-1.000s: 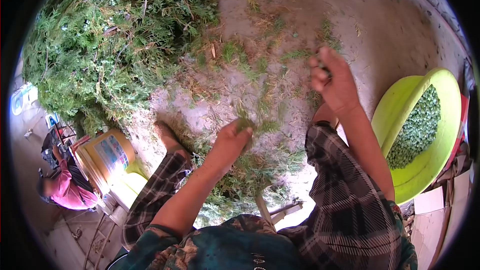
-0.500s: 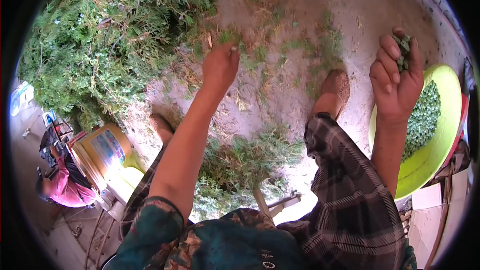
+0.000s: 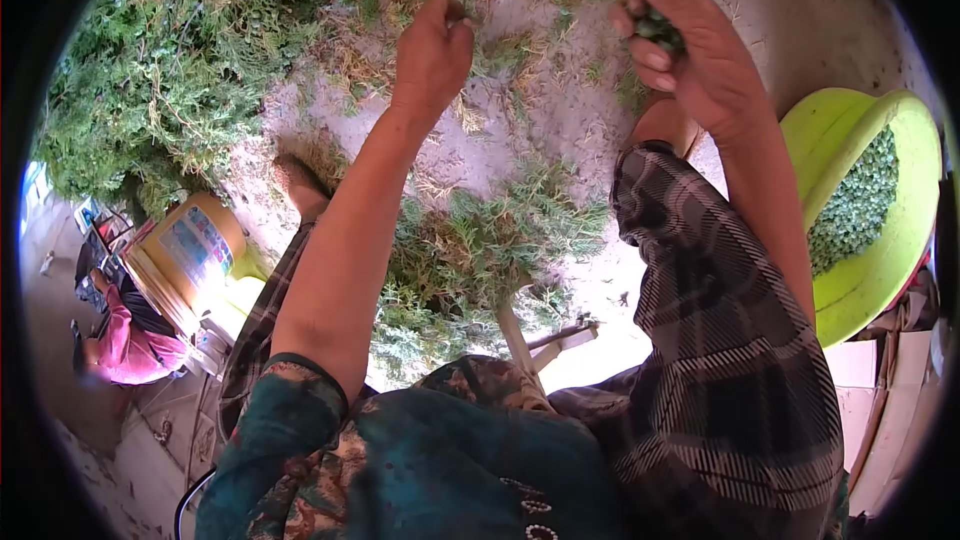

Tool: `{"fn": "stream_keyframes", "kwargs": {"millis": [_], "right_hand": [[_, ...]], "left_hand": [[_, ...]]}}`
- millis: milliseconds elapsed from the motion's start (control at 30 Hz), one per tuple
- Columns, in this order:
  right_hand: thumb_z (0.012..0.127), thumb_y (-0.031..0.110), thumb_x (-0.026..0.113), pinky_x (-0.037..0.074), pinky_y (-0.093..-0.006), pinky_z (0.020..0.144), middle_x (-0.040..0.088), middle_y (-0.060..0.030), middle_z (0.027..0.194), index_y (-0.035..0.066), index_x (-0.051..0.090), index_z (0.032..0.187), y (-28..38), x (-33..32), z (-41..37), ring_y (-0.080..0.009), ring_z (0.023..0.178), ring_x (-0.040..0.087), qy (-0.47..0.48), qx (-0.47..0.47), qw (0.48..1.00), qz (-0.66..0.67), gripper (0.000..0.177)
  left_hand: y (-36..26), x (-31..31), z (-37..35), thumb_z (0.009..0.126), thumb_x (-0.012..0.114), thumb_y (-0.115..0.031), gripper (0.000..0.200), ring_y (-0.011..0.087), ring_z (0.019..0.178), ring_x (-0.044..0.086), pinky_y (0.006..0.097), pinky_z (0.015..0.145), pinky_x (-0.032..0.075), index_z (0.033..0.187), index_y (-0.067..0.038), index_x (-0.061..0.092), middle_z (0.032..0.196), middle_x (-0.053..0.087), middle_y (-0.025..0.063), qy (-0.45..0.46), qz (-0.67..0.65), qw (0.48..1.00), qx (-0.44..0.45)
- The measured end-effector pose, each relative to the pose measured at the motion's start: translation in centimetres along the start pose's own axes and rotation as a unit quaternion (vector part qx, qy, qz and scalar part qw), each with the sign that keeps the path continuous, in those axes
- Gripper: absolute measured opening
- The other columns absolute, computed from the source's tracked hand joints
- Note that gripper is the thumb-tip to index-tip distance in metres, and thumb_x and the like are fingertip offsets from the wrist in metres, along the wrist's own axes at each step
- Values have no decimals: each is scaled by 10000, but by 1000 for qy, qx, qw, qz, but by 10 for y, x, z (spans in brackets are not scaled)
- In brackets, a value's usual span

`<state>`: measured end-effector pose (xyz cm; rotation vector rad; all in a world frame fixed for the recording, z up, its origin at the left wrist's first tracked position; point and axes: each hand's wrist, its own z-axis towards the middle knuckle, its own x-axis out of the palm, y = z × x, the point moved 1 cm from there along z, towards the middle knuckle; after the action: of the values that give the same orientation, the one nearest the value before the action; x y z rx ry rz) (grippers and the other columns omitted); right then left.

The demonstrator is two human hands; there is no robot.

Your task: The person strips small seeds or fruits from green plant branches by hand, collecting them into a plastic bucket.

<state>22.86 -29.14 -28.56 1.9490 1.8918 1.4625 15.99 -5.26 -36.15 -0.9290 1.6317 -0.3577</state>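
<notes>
My right hand (image 3: 705, 65) is curled around a clump of small green seed cones (image 3: 657, 32), raised above the ground. My left hand (image 3: 432, 55) is out in front with fingers pressed together; whatever is in the pinch is too small to make out. To the right of my right arm stands a yellow-green basin (image 3: 850, 315), partly filled with the same kind of green cones (image 3: 862, 205). A large heap of leafy evergreen branches (image 3: 190, 70) lies left of my left hand. More cut sprigs (image 3: 490, 240) are on the ground between my legs.
A yellow bucket (image 3: 190, 240) with a label stands at the left. Beyond it a person in a pink top (image 3: 140, 340) sits low. Cardboard pieces (image 3: 895, 390) lie at the right, below the basin. Scattered green bits cover the floor (image 3: 500, 110).
My right hand has moved left, away from the basin and towards my left hand, still holding the green cones. My left hand appears slightly higher in view. The camera view has shifted a little.
</notes>
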Motion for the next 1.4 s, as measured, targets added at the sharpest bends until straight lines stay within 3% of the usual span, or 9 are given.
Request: {"fn": "stream_keyframes", "kwargs": {"millis": [167,400,500,567,733,1033,1100,1200,1400], "right_hand": [[874,349,598,287,-149,378,518,-1,769,83,540,858,-25,-3,14,-12,489,379,54,17,991,-119,273],[867,321,614,252,-158,367,499,17,714,76,577,866,-48,3,13,12,455,362,42,62,974,-214,249],[866,322,615,240,-160,362,488,18,699,75,575,851,-52,-1,15,13,448,359,45,71,977,-198,251],[866,322,614,240,-161,364,484,20,695,77,573,849,-51,-3,14,14,450,357,41,70,977,-199,249],[868,316,609,248,-162,371,481,24,690,81,572,845,-48,-7,14,13,455,352,47,57,979,-189,239],[858,309,621,251,-165,379,485,30,693,72,575,852,-48,-11,6,11,461,357,17,50,980,-192,241],[848,298,635,253,-168,379,491,25,684,68,582,865,-49,-11,6,8,460,365,29,70,979,-192,237],[795,329,681,319,-190,434,539,7,695,61,633,890,-47,-12,2,-21,539,427,67,91,963,-246,288],[811,304,684,356,-212,526,546,25,717,23,626,852,-59,-4,5,-40,599,445,175,-36,928,-326,290]], "left_hand": [[15,5,-14,872,553,-104,185,138,767,575,272,694,477,1032,-14,529,867,607,69,79,-218,969,-85],[-12,0,-41,859,575,-105,204,158,866,598,293,772,500,1042,-18,552,911,617,87,208,-418,863,-190],[-4,10,-66,801,541,-35,153,276,794,604,347,725,493,929,-36,626,870,620,138,193,112,974,40],[-13,17,-87,750,551,-16,174,320,772,586,383,703,489,894,-53,641,820,581,158,161,239,930,229],[-2,62,-164,710,557,-24,181,280,725,580,385,656,477,853,-79,653,783,553,138,354,161,866,315],[2,49,-147,794,630,-91,87,177,637,564,279,577,467,856,-69,572,786,556,63,238,15,964,113],[7,45,-137,857,617,-136,105,97,619,555,218,527,437,887,-73,538,773,570,13,320,-303,890,-115],[-26,16,-115,893,586,-156,107,49,595,541,193,490,412,887,-72,520,731,568,-12,309,-348,859,-213],[-49,1,-100,891,579,-170,138,60,526,490,193,459,363,896,-51,509,692,546,0,237,-436,842,-211]]}}
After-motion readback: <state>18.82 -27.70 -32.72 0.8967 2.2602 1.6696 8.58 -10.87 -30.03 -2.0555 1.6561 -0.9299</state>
